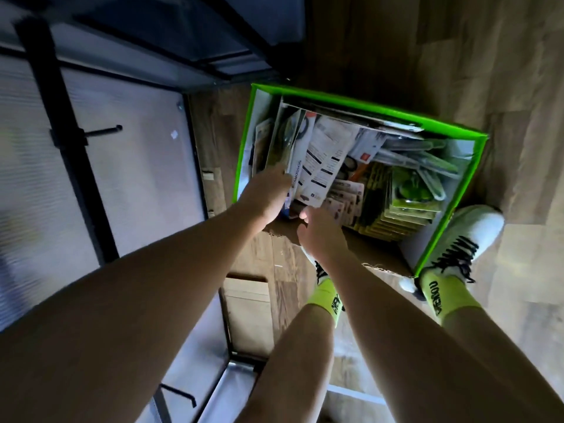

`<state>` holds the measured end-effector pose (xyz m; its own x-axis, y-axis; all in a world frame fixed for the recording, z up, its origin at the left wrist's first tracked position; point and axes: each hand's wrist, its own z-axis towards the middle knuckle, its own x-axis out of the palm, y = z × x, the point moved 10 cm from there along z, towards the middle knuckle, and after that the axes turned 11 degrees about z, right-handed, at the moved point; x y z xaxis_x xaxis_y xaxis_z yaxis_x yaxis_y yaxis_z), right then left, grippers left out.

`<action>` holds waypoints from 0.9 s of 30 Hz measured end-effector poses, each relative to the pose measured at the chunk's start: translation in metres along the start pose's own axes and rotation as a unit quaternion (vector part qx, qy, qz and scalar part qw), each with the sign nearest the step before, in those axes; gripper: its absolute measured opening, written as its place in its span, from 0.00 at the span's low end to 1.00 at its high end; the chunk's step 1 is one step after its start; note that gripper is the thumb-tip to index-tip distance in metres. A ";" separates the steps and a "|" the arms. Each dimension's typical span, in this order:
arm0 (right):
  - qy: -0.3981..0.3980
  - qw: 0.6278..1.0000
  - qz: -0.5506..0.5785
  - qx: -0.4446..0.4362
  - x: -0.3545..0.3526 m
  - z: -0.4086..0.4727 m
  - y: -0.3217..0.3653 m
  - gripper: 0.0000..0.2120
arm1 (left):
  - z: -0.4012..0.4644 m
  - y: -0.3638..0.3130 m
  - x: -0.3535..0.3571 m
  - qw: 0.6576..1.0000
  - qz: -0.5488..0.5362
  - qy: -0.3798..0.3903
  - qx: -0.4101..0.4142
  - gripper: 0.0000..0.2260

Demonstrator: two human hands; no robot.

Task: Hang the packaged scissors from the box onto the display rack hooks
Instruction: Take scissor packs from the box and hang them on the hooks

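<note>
Both hands in the box [451,134] — selection under way, nothing on the rack hooks [105,130] yet.

Left hand [268,193] grasps the upright scissors packs [305,160] at their near edge, apparently tilting them for access; right hand [317,232] sits just beside, fingers curled — whether it holds a pack cannot be told.

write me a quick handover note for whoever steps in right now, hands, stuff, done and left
Left hand: in the green box, fingers on the upright scissor packs; a firm grip cannot be confirmed.
Right hand: at the box's near edge, reaching for the same packs; its grip is hidden.
Box sits on the floor beside the rack, full of packs.
Done: nothing visibly hung; the two visible rack hooks are bare.
Left: lift packs out, hang them.
</note>
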<state>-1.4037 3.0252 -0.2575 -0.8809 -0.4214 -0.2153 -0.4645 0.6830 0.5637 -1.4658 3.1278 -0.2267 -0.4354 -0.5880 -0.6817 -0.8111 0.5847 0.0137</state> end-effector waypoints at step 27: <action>0.126 0.989 -0.057 0.059 0.063 0.033 -0.001 0.25 | -0.010 0.024 0.020 0.998 -0.032 0.009 -0.058 0.11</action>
<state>-1.4616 3.0175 -0.2982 -0.7790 -0.6243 -0.0587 -0.5795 0.6810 0.4477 -1.4976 3.1243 -0.2320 -0.3879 -0.6322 -0.6707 -0.8763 0.4784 0.0559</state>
